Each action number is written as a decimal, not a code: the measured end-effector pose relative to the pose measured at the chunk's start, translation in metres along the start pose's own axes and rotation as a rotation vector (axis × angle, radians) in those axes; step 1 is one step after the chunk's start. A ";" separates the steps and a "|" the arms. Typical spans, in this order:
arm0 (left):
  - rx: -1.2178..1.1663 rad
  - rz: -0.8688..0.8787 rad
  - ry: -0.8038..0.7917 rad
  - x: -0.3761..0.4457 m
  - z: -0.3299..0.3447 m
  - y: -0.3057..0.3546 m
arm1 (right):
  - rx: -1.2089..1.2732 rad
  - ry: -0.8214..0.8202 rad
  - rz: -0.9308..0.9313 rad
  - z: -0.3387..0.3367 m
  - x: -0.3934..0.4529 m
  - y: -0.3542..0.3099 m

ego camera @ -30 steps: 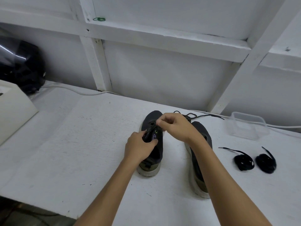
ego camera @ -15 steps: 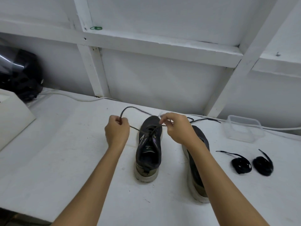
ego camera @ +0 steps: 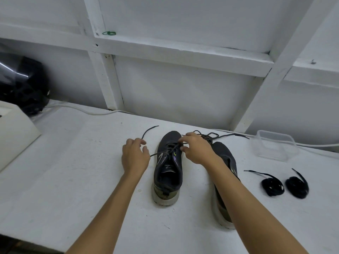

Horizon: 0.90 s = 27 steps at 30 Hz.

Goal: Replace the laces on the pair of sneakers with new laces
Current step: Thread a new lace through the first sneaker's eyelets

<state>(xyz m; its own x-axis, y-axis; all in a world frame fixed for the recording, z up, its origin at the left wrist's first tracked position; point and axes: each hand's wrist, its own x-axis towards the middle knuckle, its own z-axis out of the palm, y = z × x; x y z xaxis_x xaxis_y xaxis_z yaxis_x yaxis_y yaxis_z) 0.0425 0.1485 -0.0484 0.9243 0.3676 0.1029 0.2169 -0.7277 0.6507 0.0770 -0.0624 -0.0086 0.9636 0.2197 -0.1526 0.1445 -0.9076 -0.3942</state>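
While the right hand (ego camera: 197, 148) pinches the crossed lacing on the left sneaker (ego camera: 168, 165) at frame centre, the freed lace end (ego camera: 149, 130) trails upper-left past the loosely spread fingers of the left hand (ego camera: 134, 155).

Left hand (ego camera: 134, 156) now down beside the left sneaker (ego camera: 168, 167), fist loosened, fingers (ego camera: 141, 142) spread around the old lace (ego camera: 149, 130), its free end trailing beyond them on the desk (ego camera: 73, 171). Right hand (ego camera: 197, 148) shifted onto the eyelets, pinching there.
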 end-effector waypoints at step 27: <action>-0.157 0.401 -0.266 0.010 -0.008 0.058 | 0.194 0.059 -0.034 -0.076 -0.023 0.010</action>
<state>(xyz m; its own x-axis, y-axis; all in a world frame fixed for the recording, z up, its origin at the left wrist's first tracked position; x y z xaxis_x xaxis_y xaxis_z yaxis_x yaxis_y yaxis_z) 0.0620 0.1144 -0.0039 0.9777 -0.0977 0.1858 -0.2021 -0.6782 0.7066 0.0739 -0.1034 0.0603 0.9711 0.2230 -0.0851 0.1370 -0.8128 -0.5662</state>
